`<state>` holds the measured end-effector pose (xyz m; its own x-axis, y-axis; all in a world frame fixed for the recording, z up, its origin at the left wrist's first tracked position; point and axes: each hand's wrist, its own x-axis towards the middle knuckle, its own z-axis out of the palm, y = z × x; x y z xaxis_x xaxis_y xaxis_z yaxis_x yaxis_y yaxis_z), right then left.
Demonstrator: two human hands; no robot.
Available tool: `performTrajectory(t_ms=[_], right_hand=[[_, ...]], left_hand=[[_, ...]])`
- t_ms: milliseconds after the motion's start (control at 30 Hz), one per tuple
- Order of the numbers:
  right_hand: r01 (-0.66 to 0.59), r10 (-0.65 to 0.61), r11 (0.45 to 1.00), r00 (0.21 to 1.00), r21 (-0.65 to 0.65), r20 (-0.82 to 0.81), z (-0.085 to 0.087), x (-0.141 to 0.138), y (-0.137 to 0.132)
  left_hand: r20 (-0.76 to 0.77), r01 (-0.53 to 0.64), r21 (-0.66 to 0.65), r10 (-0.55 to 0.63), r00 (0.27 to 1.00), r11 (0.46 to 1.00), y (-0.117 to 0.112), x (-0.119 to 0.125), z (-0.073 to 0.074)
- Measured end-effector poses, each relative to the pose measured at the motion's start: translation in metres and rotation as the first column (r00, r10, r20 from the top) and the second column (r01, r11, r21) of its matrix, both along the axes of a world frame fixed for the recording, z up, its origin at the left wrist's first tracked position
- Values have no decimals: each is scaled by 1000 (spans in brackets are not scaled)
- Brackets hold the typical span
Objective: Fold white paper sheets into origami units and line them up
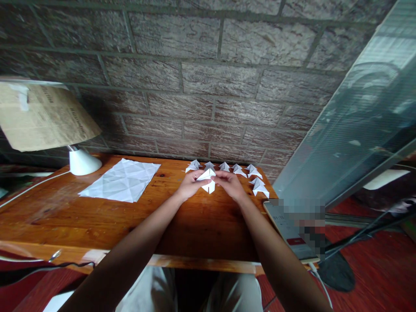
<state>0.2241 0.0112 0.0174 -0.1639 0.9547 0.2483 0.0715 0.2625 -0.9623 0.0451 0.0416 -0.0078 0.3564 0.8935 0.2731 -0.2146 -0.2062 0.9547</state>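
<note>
Between my two hands is a white folded paper piece (209,186), pointed at the top with a split lower part, held just above the wooden table. My left hand (191,184) grips its left side, thumb across the front. On the right edge, my right hand (229,184) pinches the paper between thumb and fingers. Behind my hands stands a row of several finished-looking folded paper figures (224,166), partly hidden near my left fingers. Another folded paper figure (259,187) sits in front of the row's right end.
A stack of creased paper sheets (121,180) lies on the left of the wooden table (208,229). Behind it stands a lamp (85,161) with a paper shade. A tablet (286,223) rests at the right edge, cable attached. A brick wall (201,78) borders the back.
</note>
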Motion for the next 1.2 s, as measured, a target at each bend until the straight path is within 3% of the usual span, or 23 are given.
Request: performTrajectory(t_ms=[133,300,367,433,500,567,633,733,900,1067,1200], right_hand=[[17,-19,999,999,48,46,9,2,-4],[44,-56,991,994,123,94,12,0,-5],[117,-126,979,991,166,44,9,2,-2],[177,-180,960,984,217,-3,5,6,1],[185,-201,937,979,297,25,2,9,2],[141,-188,921,977,363,96,1,9,1],[86,-154,920,977,383,151,1,5,-2],[51,-132,922,973,383,189,2,-1,-6],[25,-120,920,968,392,220,1,-4,-6],[32,-81,957,984,290,161,1,-4,-6],[90,-130,967,979,237,160,3,-7,-8]], left_hand=[[-109,-51,148,67,992,988,-2,-4,7],[-83,-96,171,111,990,981,-7,-1,13],[1,-142,83,142,990,986,-7,2,13],[65,-141,-134,150,987,981,-5,2,13],[120,-13,-368,62,991,930,-2,0,13],[199,127,-470,-35,979,873,-1,-4,13],[251,159,-448,-47,967,880,1,-7,13],[268,97,-386,11,963,918,1,-8,12],[284,68,-379,46,958,923,1,-7,12],[323,137,-372,-11,946,918,0,-6,11],[321,155,-364,-33,946,918,-1,-4,10]])
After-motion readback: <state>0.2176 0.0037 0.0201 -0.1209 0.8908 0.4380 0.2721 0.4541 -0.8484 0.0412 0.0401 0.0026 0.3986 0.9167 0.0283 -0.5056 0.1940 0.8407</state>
